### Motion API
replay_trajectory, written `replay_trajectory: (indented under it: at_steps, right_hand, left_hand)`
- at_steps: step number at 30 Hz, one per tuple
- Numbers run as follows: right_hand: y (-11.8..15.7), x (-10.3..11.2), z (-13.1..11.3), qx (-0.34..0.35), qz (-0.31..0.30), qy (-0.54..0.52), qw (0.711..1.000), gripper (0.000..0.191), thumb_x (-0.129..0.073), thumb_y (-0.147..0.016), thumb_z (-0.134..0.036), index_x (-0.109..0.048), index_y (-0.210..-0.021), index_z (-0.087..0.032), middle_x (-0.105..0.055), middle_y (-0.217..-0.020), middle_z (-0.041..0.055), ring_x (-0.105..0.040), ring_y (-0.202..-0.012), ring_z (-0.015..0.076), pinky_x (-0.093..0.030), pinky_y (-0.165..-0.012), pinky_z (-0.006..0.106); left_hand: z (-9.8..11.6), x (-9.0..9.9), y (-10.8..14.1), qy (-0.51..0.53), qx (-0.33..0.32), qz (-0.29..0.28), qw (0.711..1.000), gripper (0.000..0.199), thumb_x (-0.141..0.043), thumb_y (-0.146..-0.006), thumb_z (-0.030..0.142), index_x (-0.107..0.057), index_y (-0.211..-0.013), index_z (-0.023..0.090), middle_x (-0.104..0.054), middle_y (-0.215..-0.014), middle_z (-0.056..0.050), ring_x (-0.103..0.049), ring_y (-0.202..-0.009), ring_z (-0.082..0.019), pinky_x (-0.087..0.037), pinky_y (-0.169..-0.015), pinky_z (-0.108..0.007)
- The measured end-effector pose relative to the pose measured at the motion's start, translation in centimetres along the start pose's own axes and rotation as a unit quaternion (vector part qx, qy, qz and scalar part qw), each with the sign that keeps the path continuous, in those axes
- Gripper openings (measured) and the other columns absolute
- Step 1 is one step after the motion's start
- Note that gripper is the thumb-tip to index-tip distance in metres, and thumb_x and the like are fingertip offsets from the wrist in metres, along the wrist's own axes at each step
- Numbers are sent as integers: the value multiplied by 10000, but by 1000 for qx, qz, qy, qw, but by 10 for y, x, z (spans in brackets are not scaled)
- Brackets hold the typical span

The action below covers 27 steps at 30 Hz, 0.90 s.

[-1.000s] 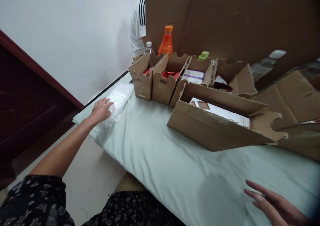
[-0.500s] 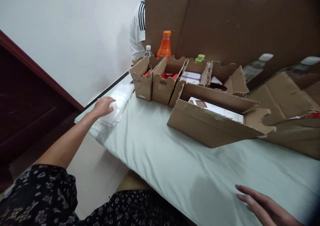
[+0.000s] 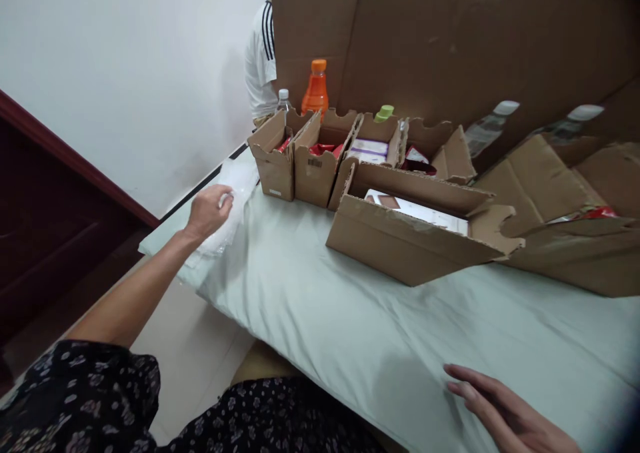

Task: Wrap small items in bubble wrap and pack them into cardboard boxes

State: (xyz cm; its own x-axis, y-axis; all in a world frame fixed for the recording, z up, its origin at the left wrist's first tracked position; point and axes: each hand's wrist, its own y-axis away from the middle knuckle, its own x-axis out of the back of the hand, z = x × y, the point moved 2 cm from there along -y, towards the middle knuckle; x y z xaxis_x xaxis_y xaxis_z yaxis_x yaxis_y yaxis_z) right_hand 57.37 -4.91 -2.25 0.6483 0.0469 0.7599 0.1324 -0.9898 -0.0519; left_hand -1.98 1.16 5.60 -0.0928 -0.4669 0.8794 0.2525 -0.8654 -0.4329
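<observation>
At the left end of the cloth-covered table lies a stack of clear plastic bags [image 3: 240, 181]. My left hand [image 3: 211, 211] is over it, thumb and fingers pinched together on the top plastic. Near the front edge, at the lower right, my right hand [image 3: 505, 406] hovers with its fingers stretched out and nothing in them. The nearest thing in front of it is an open cardboard box [image 3: 395, 246] holding a white box [image 3: 430, 214].
Behind stand several cardboard bins [image 3: 311, 176] with red and white packs, an orange bottle [image 3: 315, 91], a green cap [image 3: 385, 113] and clear bottles [image 3: 487, 129]. A tall cardboard panel [image 3: 440, 46] rises at the back. A person's white sleeve [image 3: 260, 56] shows beside it.
My left hand's fingers have closed from a loose spread into a pinch on the plastic. The view has shifted slightly, and the boxes appear further left. My right hand remains outstretched.
</observation>
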Motion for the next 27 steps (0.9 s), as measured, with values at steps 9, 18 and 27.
replay_trajectory:
  at_steps: [9,18,27]
  right_hand:
    - [-2,-65,-93,105,-99,-131,981,287,-589,-939,-411,-778,-1071,-239,-804,-1098,88,-780,-924,236,-651,-783,335]
    - [5,-92,-83,9,-71,-260,963,791,-724,-862,-544,-433,-1542,-264,-494,-1583,178,-553,-1390,346,-570,-981,484]
    - [-11,-75,-99,8,-148,-484,862,970,-757,-611,-868,-627,-1337,-238,-695,-1341,159,-670,-1195,351,-552,-990,485]
  left_hand:
    - [162,-24,157,294,-284,-36,912,257,-504,-945,88,-676,-1106,191,-780,-1170,-119,-725,-1112,-256,-547,-1008,-479]
    - [211,28,192,744,103,-192,632,78,-632,-992,307,-627,-1003,230,-750,-1248,-75,-707,-1159,-246,-554,-1006,-412]
    - [170,40,178,719,161,-406,541,481,-710,-822,621,-735,-1145,265,-803,-1114,-112,-763,-1058,-382,-627,-893,-578]
